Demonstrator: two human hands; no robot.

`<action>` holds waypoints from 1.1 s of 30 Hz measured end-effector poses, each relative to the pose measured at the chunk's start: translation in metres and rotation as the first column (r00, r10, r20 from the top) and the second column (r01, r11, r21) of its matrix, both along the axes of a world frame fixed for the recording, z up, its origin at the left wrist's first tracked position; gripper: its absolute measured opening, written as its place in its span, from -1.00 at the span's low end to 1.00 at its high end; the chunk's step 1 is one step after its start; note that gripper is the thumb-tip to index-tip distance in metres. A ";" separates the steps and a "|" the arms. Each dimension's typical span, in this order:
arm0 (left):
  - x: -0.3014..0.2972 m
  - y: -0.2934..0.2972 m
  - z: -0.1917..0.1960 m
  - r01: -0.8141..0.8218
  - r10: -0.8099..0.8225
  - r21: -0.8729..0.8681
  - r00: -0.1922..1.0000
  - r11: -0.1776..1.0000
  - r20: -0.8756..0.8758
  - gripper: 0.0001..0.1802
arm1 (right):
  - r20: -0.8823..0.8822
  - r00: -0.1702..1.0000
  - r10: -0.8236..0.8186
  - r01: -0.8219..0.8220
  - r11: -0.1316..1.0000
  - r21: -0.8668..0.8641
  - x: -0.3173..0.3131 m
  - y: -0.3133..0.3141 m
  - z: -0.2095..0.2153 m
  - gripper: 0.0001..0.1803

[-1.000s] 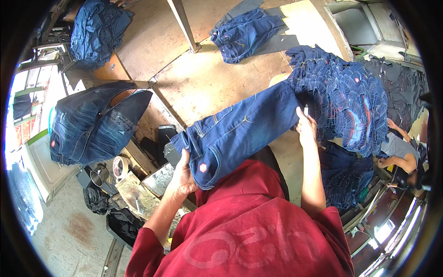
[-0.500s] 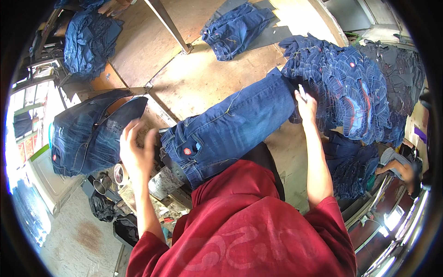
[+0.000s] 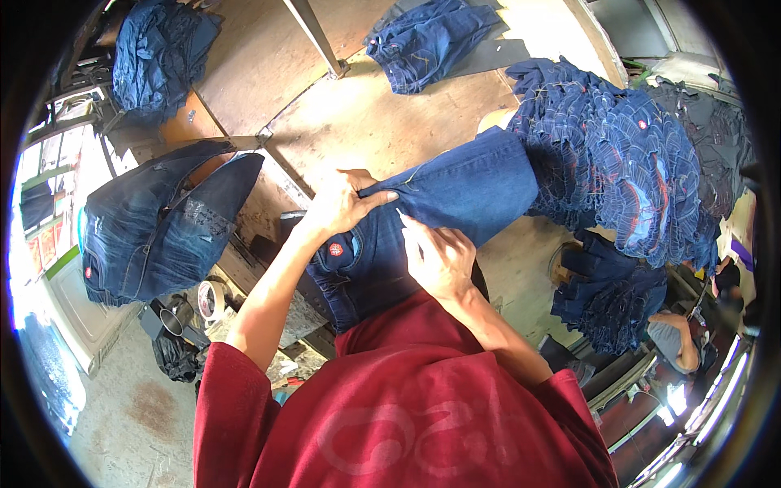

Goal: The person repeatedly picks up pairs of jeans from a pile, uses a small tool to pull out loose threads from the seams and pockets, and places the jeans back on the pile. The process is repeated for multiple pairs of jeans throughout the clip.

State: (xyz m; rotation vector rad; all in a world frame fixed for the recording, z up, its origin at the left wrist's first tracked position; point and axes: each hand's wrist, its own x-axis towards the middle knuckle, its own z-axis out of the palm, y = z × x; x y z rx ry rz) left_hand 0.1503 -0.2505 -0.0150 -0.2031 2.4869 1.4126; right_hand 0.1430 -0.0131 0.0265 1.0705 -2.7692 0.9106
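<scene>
A broad wooden worktable (image 3: 358, 122) fills the middle, sunlit and pale brown, with a metal post (image 3: 313, 37) rising from it. Stacks of folded dark denim (image 3: 643, 171) crowd its right side, more heaps (image 3: 159, 49) lie upper left. Below left is a stained concrete floor (image 3: 138, 407), with bright daylight at the left edge.

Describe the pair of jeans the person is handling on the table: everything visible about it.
The jeans are dark blue denim, folded into a long bundle lying slantwise across the wooden table. A small red round tag sits near their lower left end. The left hand pinches a fold at the upper edge; the right hand presses on the middle. Their far end touches the big stack of folded jeans.
</scene>
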 end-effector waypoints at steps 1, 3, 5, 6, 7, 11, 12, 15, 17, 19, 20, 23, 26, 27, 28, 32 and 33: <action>-0.001 0.001 0.000 -0.013 0.014 0.029 0.999 0.999 -0.041 -0.53 | -0.014 1.000 -0.007 0.008 1.000 0.014 0.001 -0.003 -0.002 -0.71; -0.004 0.000 -0.001 -0.007 0.006 0.029 0.999 1.000 0.038 -0.53 | -0.024 0.999 -0.025 0.026 0.998 0.051 0.003 -0.005 -0.003 -0.72; -0.006 -0.002 -0.002 -0.009 0.007 0.038 0.999 0.999 0.047 -0.52 | -0.017 0.999 -0.034 0.036 0.995 0.097 0.006 -0.008 -0.001 -0.74; -0.006 -0.003 -0.002 -0.005 0.003 0.040 0.999 0.999 0.036 -0.53 | -0.002 0.999 -0.034 0.035 0.992 0.122 0.008 -0.010 0.000 -0.75; -0.006 -0.004 -0.003 0.002 -0.004 0.056 1.000 0.998 0.029 -0.53 | 0.013 0.999 -0.034 0.032 0.989 0.147 0.009 -0.012 0.001 -0.76; -0.005 -0.004 -0.005 0.011 -0.014 0.031 0.997 0.999 0.074 -0.53 | 0.017 0.998 -0.054 0.051 0.989 0.141 0.008 -0.020 0.000 -0.77; -0.005 -0.003 -0.005 0.013 -0.015 0.019 0.998 1.000 0.069 -0.53 | 0.036 0.998 -0.046 0.039 0.985 0.166 0.008 -0.022 0.000 -0.76; -0.006 0.001 -0.006 -0.028 0.028 0.029 1.000 0.999 -0.009 -0.52 | 0.063 0.998 -0.027 0.012 0.976 0.216 0.007 -0.022 0.003 -0.76; -0.006 0.003 -0.005 -0.052 0.054 0.041 0.997 0.998 -0.048 -0.51 | 0.111 0.994 -0.008 -0.023 0.961 0.277 0.008 -0.020 0.008 -0.76; -0.006 0.003 -0.004 -0.067 0.070 0.051 0.996 0.996 -0.062 -0.50 | 0.152 0.987 -0.052 0.019 0.977 0.212 0.009 -0.019 0.010 -0.76; -0.006 0.003 -0.003 -0.071 0.074 0.047 0.995 0.996 -0.062 -0.50 | 0.158 0.985 -0.071 0.045 0.986 0.159 0.008 -0.019 0.010 -0.76; -0.005 0.002 -0.001 -0.066 0.069 0.054 0.996 0.996 -0.048 -0.51 | 0.139 0.986 -0.093 0.078 0.991 0.104 0.004 -0.023 0.006 -0.78; -0.005 0.003 -0.002 -0.064 0.065 0.022 0.996 0.998 -0.067 -0.53 | 0.107 0.990 -0.089 0.071 0.985 0.156 0.002 -0.025 0.005 -0.80; -0.005 0.003 -0.002 -0.060 0.061 0.015 0.997 0.998 -0.057 -0.54 | 0.111 0.991 -0.072 0.050 0.981 0.188 0.001 -0.025 0.005 -0.81; -0.006 0.004 -0.003 -0.068 0.069 0.016 0.996 0.998 -0.050 -0.55 | 0.120 0.991 -0.054 0.027 0.975 0.220 0.002 -0.023 0.007 -0.82; -0.005 0.005 -0.005 -0.083 0.084 0.051 0.996 0.995 -0.031 -0.57 | 0.163 0.986 -0.027 -0.016 0.965 0.262 0.004 -0.018 0.014 -0.83; -0.004 0.004 -0.005 -0.074 0.074 0.041 0.997 0.996 -0.013 -0.58 | 0.185 0.982 -0.046 -0.001 0.969 0.246 0.003 -0.017 0.014 -0.81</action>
